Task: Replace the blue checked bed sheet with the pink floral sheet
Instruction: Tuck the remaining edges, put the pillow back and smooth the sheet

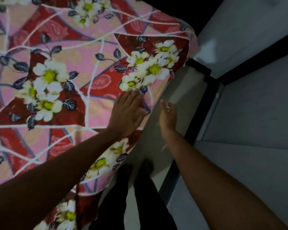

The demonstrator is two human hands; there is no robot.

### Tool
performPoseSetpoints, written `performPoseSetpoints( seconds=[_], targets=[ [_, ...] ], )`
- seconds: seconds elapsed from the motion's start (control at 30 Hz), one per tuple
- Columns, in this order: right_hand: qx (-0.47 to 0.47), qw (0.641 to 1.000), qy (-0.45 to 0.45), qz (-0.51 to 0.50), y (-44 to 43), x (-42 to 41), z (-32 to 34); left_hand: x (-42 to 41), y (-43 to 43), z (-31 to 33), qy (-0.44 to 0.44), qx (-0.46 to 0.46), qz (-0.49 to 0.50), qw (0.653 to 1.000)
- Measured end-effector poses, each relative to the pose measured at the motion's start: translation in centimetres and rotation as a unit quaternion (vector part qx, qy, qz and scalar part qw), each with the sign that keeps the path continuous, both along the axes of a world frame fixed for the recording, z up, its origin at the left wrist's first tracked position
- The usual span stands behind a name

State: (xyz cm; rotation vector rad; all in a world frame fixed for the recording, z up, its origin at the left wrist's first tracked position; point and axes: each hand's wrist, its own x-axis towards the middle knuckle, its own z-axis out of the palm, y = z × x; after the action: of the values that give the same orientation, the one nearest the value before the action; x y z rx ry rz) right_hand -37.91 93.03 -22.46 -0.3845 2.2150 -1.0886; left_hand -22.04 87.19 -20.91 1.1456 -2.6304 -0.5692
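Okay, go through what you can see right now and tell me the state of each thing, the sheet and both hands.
pink floral sheet, spread out flat, its near edge hanging down the side.
left hand, lying flat on the sheet near that edge, fingers straight.
right hand, in the air just off the sheet's edge, touching nothing, fingers loosely curled, blurred.
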Motion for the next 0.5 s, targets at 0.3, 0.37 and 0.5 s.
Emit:
performPoseSetpoints(
  seconds=[0.3,0.37,0.5],
  targets=[
    [-0.022,0.993,-0.113,0.009,-7.5,-4.0,-0.4,-6.2,-4.6,-0.6,-0.109,0.012,-0.031,0.994],
    [-0.043,0.972,-0.225,-0.05,-7.3,-4.6,-0.3,-7.0,-4.2,-0.6,-0.111,0.006,-0.005,0.994],
    [-0.089,0.889,-0.418,-0.164,-7.9,-7.1,0.0,-8.9,-4.5,-0.1,-0.095,0.01,0.062,0.993]
  ],
)
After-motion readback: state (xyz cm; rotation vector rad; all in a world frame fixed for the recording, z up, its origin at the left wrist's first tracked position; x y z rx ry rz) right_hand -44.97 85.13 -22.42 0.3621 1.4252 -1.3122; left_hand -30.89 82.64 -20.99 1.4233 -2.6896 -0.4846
